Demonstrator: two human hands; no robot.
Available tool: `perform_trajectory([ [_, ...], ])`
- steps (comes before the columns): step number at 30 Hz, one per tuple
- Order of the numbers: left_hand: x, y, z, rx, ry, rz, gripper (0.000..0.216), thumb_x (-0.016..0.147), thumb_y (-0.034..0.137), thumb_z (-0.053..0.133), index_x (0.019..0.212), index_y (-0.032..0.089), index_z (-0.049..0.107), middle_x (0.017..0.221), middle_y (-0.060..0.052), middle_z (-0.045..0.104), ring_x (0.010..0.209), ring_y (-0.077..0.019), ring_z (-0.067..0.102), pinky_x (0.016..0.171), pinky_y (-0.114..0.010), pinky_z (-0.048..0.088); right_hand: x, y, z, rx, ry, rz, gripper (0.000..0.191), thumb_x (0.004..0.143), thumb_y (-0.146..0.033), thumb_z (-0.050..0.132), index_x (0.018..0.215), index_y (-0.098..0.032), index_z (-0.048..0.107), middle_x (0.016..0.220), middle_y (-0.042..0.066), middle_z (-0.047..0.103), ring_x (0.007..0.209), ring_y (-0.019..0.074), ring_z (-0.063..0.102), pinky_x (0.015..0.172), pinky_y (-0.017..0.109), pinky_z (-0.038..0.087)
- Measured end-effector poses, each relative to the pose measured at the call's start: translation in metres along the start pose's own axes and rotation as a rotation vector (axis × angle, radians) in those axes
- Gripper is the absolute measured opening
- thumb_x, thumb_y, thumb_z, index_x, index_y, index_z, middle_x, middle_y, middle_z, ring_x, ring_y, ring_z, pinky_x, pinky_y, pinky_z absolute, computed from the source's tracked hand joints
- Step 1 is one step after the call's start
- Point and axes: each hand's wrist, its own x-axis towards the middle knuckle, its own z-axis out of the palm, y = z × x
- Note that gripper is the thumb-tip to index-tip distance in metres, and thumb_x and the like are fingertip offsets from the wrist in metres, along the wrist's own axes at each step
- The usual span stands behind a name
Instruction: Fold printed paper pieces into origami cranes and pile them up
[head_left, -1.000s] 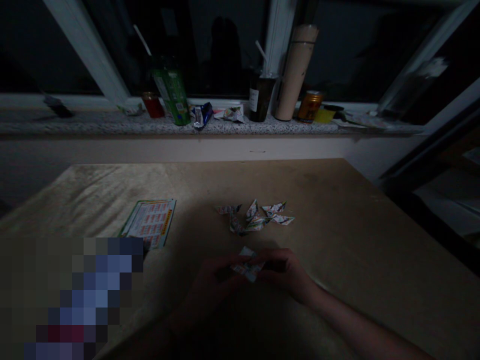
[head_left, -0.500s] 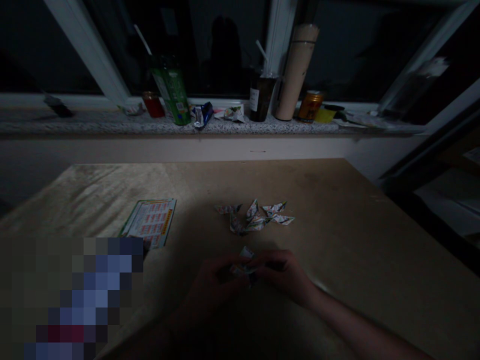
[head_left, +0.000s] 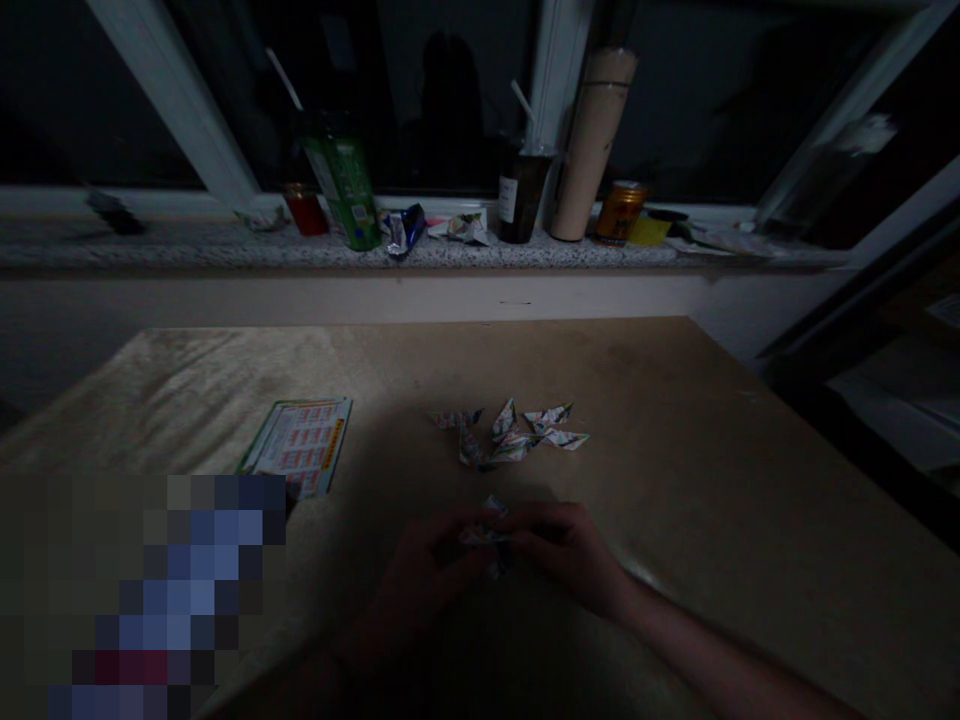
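Low over the front of the table, a small piece of folded printed paper [head_left: 484, 536] is held between both hands. My left hand [head_left: 431, 560] grips its left side, fingers and thumb closed on it. From the right, my right hand [head_left: 559, 545] pinches the paper with thumb and fingers. Parts of the paper stick out above and below the fingertips; the rest is hidden by them, and the light is dim. Just beyond the hands lie several pointed folded paper pieces [head_left: 511, 443] of similar print.
A printed sheet or booklet [head_left: 306, 440] lies at the left of the table [head_left: 675, 420]. A blurred-out patch [head_left: 172, 610] covers the lower left. On the windowsill [head_left: 442, 258] stand a green container [head_left: 349, 190], a dark cup [head_left: 523, 200], a tall beige flask [head_left: 592, 150] and an orange can [head_left: 621, 212].
The fingers have shifted slightly on the folded paper, and a bit more of it shows between and below the fingertips. Both hands stay in nearly the same place.
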Motion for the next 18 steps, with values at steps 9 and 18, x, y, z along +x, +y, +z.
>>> perform_trajectory([
  [9,0.0036,0.0005,0.0024,-0.171,-0.054,0.01,0.05,0.079,0.031,0.061,0.125,0.019,0.048,0.111,-0.006,0.065,0.101,-0.0234,0.059,0.086,-0.032,0.046,0.0011,-0.0037,0.0,-0.047,0.023,-0.012,0.024,0.079,-0.037,0.062,0.07,-0.016,0.07,0.065,0.002,0.065,0.059,0.0128,0.057,0.054,0.022,0.044],
  [18,0.0001,-0.0007,0.0019,-0.031,-0.055,0.033,0.031,0.072,0.035,0.065,0.094,0.015,0.057,0.085,-0.005,0.063,0.079,-0.0218,0.059,0.068,-0.028,0.047,-0.0004,-0.0028,-0.0009,-0.071,-0.046,-0.076,0.022,0.082,-0.035,0.058,0.083,-0.017,0.071,0.074,0.004,0.066,0.067,0.0143,0.06,0.059,0.023,0.046],
])
